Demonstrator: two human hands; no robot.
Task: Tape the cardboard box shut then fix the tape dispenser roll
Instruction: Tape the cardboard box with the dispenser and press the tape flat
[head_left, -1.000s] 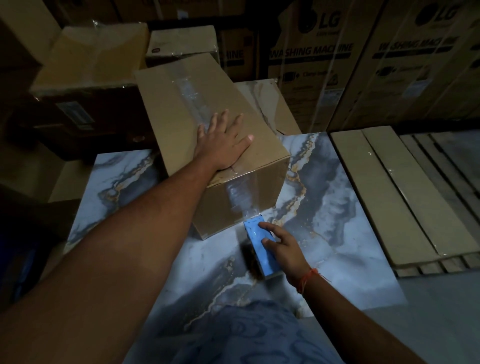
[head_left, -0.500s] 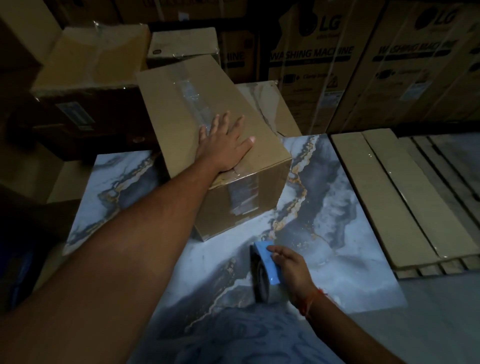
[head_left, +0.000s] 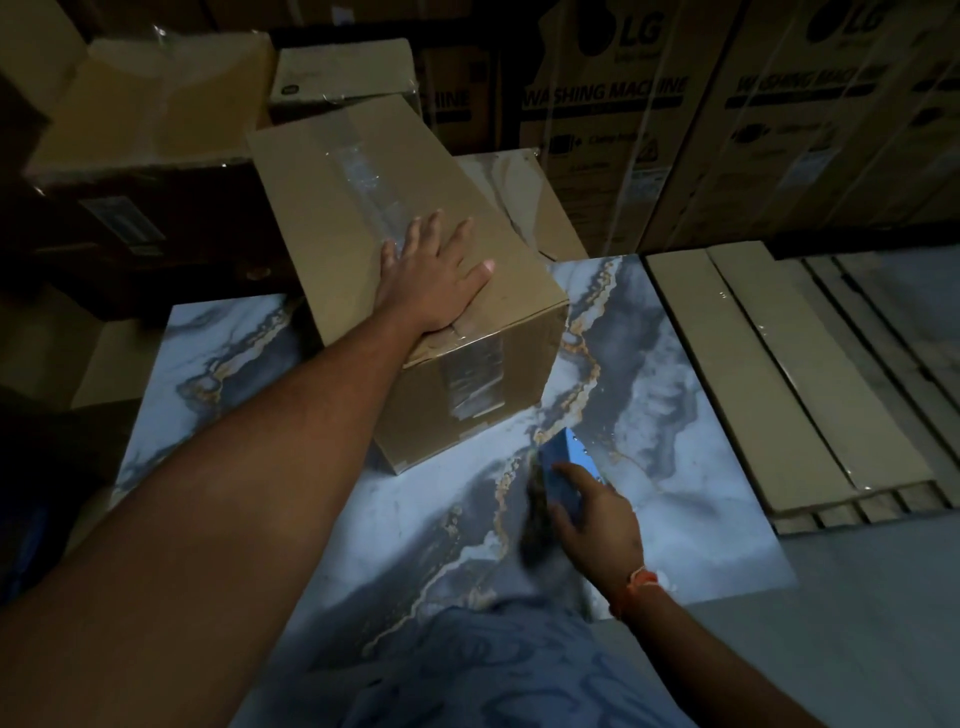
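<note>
A brown cardboard box (head_left: 332, 208) lies on the marbled blue-grey table (head_left: 675, 467). Clear tape runs along its top seam and down the near end face. My left hand (head_left: 434, 280) rests flat on the box top near the front edge, fingers spread, pressing on the tape. My right hand (head_left: 597, 519) grips a blue tape dispenser (head_left: 563, 470) just above the table, a short way in front of the box and apart from it. The dark tape roll under the dispenser looks blurred.
Flat cardboard sheets (head_left: 769, 374) lie on a pallet to the right of the table. Large washing-machine cartons (head_left: 649, 119) stand behind. More boxes (head_left: 150, 109) are stacked at the back left. My patterned clothing shows at the bottom edge.
My right hand pulled the dispenser away from the box's near face, toward me and to the right. The tape strip now stays on the end face. My left hand kept still.
</note>
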